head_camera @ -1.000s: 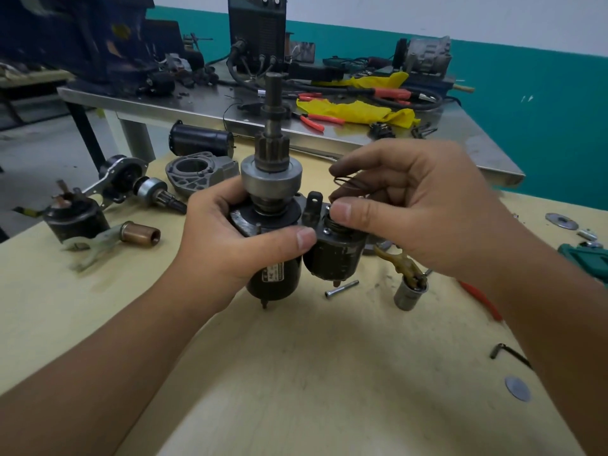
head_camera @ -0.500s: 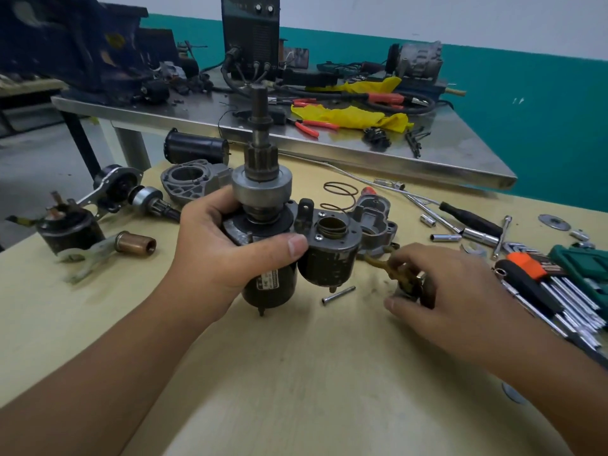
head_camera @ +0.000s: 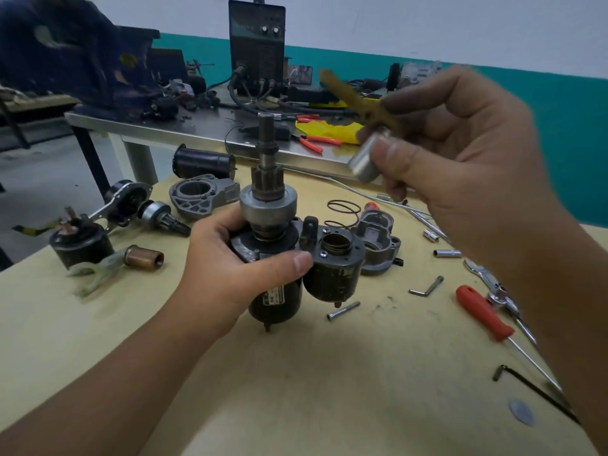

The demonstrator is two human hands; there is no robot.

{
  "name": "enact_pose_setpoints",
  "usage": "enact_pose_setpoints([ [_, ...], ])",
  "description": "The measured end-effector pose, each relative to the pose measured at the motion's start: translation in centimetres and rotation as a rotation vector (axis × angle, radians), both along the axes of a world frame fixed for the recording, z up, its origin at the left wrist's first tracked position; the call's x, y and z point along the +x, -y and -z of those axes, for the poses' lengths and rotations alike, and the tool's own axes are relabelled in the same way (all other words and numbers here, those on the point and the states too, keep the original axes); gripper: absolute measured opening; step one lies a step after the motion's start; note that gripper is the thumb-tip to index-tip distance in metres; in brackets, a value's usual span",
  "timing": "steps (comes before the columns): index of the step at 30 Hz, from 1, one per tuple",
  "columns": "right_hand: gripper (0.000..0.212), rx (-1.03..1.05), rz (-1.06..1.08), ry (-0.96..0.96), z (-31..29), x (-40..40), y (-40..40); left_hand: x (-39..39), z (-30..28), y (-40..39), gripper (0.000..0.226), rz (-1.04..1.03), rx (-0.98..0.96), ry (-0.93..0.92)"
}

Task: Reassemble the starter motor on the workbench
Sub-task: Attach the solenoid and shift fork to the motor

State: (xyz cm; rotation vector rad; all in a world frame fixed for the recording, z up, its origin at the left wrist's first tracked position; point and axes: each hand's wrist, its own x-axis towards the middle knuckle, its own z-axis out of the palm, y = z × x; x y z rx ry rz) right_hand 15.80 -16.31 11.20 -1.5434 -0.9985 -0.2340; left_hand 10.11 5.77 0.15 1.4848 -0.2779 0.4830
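The starter motor (head_camera: 279, 258) stands upright in the middle of the yellowish workbench (head_camera: 296, 390), its long axis vertical: the pinion shaft (head_camera: 267, 149) points up and a small stud at the bottom points down at the board. The open solenoid bore (head_camera: 336, 242) sits just to the right of the shaft, also facing up. The left hand (head_camera: 230, 274) grips the motor body, fingers behind and thumb curled across the front. The right hand (head_camera: 460, 153) is raised to the right and above it, pinching a silver plunger (head_camera: 363, 162) with an amber fork lever (head_camera: 348, 93), blurred. On the bench lie a coil spring (head_camera: 343, 212), a grey housing (head_camera: 378, 238), a red-handled screwdriver (head_camera: 483, 317), and, to the left, another fork and sleeve (head_camera: 125, 264). Farther back stands a steel table (head_camera: 197, 130) against a teal and white wall (head_camera: 575, 103).
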Motion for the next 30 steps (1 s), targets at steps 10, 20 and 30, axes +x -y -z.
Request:
enact_pose_setpoints([
  [10, 0.026, -0.118, -0.042, 0.009, 1.1, 0.0, -1.1, 0.0, -0.3, 0.2, 0.045, 0.015, 0.017, 0.026],
  [20, 0.026, -0.178, -0.08, 0.007, 1.3, 0.3, -0.4, 0.0, -0.3, 0.2, 0.043, 0.032, 0.01, 0.039],
  [30, 0.033, -0.16, -0.052, -0.015, 3.3, -0.2, -0.2, 0.0, -0.2, 0.2, 0.044, 0.059, 0.022, 0.044],
])
